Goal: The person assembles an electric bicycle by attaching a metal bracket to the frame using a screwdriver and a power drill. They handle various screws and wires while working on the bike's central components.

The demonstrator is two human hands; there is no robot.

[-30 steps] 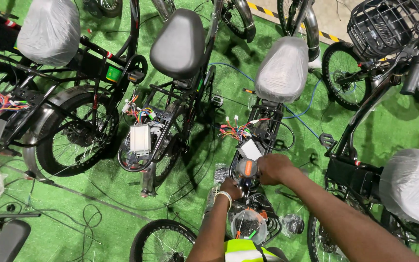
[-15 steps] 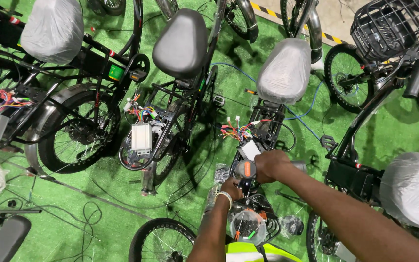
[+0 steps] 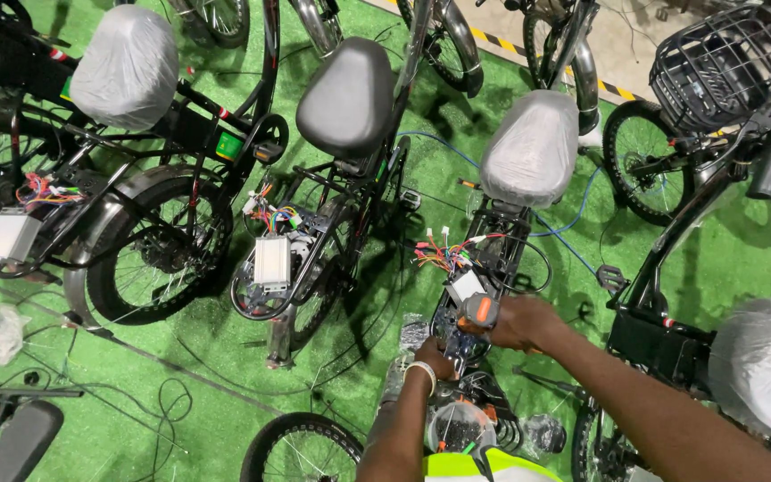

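The screwdriver (image 3: 477,311), grey with an orange band on its handle, sits in my right hand (image 3: 518,321), whose fingers are wrapped closed around it; it is just below the white controller box (image 3: 466,286) on the middle bicycle's frame (image 3: 484,268). Against half a second ago, my right hand has slid a little to the right and lower, and the handle's orange end now shows more plainly; my left hand has hardly shifted. The handle's butt faces up toward me and its long axis runs down into the frame; the tip is hidden, so I cannot tell what it meets.

My left hand (image 3: 436,357), with a white band at the wrist, is nearer to me than the controller box, below and left of it, curled closed on a dark frame part I cannot make out. Nearer still, a clear cup (image 3: 459,430) of small dark parts stands below that box.

Just above the box a bundle of coloured wires (image 3: 443,254) fans out. Farther up is the plastic-wrapped saddle (image 3: 530,147). I count four saddles in view: three wrapped, one bare and dark (image 3: 350,98). Three controller boxes show: mine, one to its left (image 3: 271,261), one at the far left (image 3: 6,237). A black wire basket (image 3: 725,62) is far up to the right.
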